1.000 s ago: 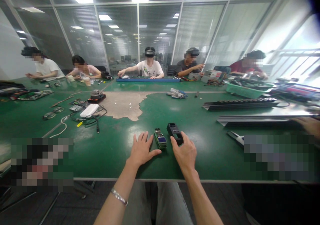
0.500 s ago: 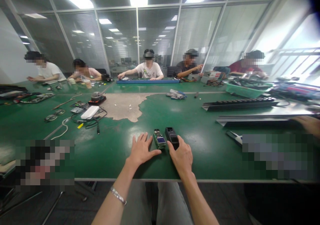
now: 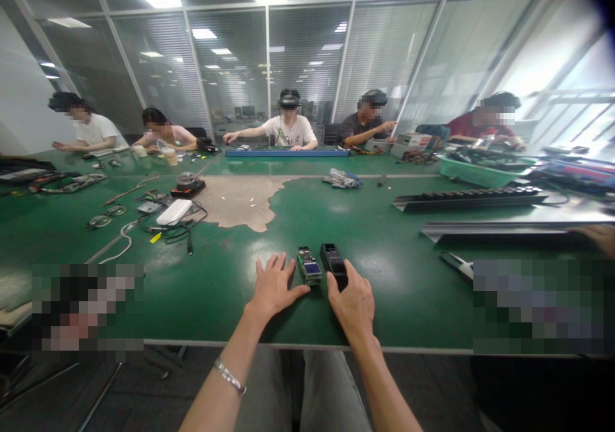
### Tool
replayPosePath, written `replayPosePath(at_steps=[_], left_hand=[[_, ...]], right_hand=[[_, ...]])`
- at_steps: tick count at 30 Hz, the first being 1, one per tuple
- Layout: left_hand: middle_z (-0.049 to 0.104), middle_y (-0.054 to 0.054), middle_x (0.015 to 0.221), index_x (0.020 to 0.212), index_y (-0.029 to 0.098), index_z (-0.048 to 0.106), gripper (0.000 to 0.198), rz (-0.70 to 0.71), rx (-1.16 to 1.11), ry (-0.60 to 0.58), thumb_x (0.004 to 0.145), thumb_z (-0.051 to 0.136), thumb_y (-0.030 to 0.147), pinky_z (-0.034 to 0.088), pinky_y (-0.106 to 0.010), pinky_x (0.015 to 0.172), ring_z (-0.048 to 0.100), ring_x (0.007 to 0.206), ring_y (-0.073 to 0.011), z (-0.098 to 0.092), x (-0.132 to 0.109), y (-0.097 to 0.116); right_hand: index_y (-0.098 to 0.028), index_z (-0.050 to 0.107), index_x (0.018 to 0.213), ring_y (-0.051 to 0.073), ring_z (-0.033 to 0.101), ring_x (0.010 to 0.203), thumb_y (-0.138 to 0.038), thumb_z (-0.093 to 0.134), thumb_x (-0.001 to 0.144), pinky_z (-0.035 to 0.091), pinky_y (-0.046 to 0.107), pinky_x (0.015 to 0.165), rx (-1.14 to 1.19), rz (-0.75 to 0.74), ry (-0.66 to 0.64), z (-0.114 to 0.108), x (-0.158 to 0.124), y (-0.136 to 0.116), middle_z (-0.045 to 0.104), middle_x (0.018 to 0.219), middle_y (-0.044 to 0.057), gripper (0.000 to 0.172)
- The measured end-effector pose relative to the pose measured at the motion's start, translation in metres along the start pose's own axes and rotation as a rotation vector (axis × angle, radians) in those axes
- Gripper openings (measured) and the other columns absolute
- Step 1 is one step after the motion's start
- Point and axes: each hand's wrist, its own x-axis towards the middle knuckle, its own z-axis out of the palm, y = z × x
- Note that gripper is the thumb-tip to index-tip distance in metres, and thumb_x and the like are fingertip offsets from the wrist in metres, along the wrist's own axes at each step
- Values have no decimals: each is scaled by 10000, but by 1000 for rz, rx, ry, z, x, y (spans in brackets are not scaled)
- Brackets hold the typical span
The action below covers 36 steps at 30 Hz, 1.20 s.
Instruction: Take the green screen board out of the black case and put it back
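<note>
A small green circuit board with a blue screen [image 3: 308, 267] lies on the green table [image 3: 384, 240] near the front edge. My left hand [image 3: 275, 287] rests flat on the table just left of the board, fingers spread, thumb pointing at it. Right of the board lies a black plastic housing [image 3: 333, 260]. My right hand [image 3: 353, 302] covers the housing's near end, thumb and fingers closed on its sides.
A white box with black cables [image 3: 173, 214] lies at the left. Long metal strips [image 3: 468, 199] lie at the right, beside a green basket [image 3: 480, 174]. A worn bare patch [image 3: 240, 201] marks the table's middle. Several people sit along the far side.
My right hand has drawn the black housing a little toward the circuit board and turned it straighter. My left hand has stayed flat in place.
</note>
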Motion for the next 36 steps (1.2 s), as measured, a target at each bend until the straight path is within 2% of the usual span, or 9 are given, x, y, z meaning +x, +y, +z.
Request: replayPosePath(at_steps=[9,13,18,21,27,36], left_hand=[[346,-96,1548,1440,300,416,766,0,-8,38,860,329,792,114,-652,1130,240,1433,-350,3,-2,0],[339,-86,1554,1441,304,415,757,-5,-3,34,863,329,786,108,-645,1135,236,1436,-349,4,-3,-1],[317,-89,1565,1445,300,409,761,1,2,38,864,333,786,95,-646,1137,218,1444,-348,7,-3,-2],[317,-96,1564,1452,286,401,769,9,3,44,872,310,783,81,-647,1139,217,1445,-351,7,-4,-2],[307,-102,1569,1460,281,387,785,7,11,49,864,321,787,65,-643,1143,212,1447,-350,7,-6,-1],[294,-114,1572,1486,259,344,752,26,47,32,893,352,723,103,-664,1128,209,1444,-355,7,-6,-2]], right_hand=[[-76,518,1343,292,584,1012,-466,470,884,431,401,899,-2,-13,-29,2,0,3,666,1177,167,604],[-79,547,1326,296,616,961,-517,476,874,450,405,860,49,71,-15,-2,4,0,686,1112,186,633],[-118,594,1292,248,658,853,-573,517,848,475,371,834,234,167,20,-18,13,-15,702,1106,164,640],[-114,611,1273,247,662,849,-579,516,848,475,370,843,259,125,12,-25,17,-30,706,1102,163,636],[-95,579,1294,290,628,970,-503,508,876,454,379,853,98,-4,-17,-24,15,-60,698,1092,171,588],[-94,533,1312,268,613,971,-430,493,912,421,337,824,-68,-62,-54,-18,2,-75,695,1052,154,524]])
